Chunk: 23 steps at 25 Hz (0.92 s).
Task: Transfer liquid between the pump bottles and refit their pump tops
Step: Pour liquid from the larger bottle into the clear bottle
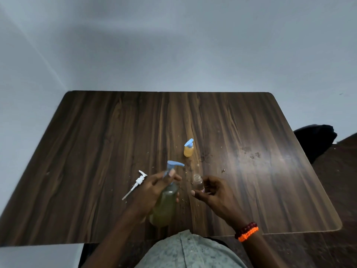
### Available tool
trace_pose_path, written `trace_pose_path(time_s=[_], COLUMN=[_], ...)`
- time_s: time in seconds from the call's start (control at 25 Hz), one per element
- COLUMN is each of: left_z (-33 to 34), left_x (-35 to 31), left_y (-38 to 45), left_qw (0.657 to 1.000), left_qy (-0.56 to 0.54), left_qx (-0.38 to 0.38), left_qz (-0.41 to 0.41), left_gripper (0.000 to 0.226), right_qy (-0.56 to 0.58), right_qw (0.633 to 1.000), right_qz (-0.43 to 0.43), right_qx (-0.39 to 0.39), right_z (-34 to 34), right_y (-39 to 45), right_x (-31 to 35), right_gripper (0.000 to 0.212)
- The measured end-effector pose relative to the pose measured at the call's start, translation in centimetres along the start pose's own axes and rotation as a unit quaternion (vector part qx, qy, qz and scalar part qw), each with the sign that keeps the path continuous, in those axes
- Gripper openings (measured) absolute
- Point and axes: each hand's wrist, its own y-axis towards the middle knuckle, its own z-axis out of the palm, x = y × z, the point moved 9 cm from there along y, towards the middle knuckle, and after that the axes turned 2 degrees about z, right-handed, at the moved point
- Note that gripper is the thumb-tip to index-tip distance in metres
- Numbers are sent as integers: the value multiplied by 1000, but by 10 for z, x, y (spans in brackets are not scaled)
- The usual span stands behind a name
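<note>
My left hand [154,188] grips a large clear bottle [164,207] of yellow-green liquid near its neck, with a blue pump top [173,165] fitted on it. My right hand [210,192] holds a small clear bottle [199,183] that has no top and looks empty. The two bottles are close together, a little apart. A white pump top [136,184] with its long tube lies on the table to the left of my left hand. Farther back stands a small bottle of orange liquid [188,149] with a blue pump fitted.
The dark wooden table [96,142] carries scattered crumbs and smudges near the middle and right. A dark object [314,142] sits beyond the table's right edge. Plain walls stand behind and to the left. My right wrist wears red and orange bracelets [247,232].
</note>
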Motion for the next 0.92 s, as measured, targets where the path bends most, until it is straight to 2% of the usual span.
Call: trace_pose_path(time_s=[0.08,0.24,0.36,0.44,0.56,0.64,0.72,0.8,0.92], left_z=[-4,-4,8,17,13,6,7,11,1], left_x=[7,27,32,34,34,28,4,-18,-37], left_y=[-10,-20,-21,-25,-26,-19,-5,8,27], left_qw=[1000,994,988,974,969,983,999,994,981], left_qy=[3,-81,-115,-166,-193,-141,-6,91,164], left_qx=[1,-19,16,56,37,-6,-15,1,-20], left_qz=[-11,-64,-104,-145,-151,-117,-28,54,104], left_gripper=[48,37,36,48,75,76,83,96,97], right_qy=[-1,1,11,18,55,43,34,17,-20], right_qw=[1000,1000,1000,999,998,999,999,999,997], right_qz=[-5,-6,0,5,14,0,-19,-33,-66], right_qx=[-8,-11,-15,-27,-14,6,18,31,30], right_z=[-3,-5,-4,-5,0,5,9,13,16], right_y=[-1,0,0,0,3,3,4,6,9], right_x=[-1,-2,-6,-9,-12,-9,-2,5,17], right_gripper=[21,24,27,29,32,30,29,30,29])
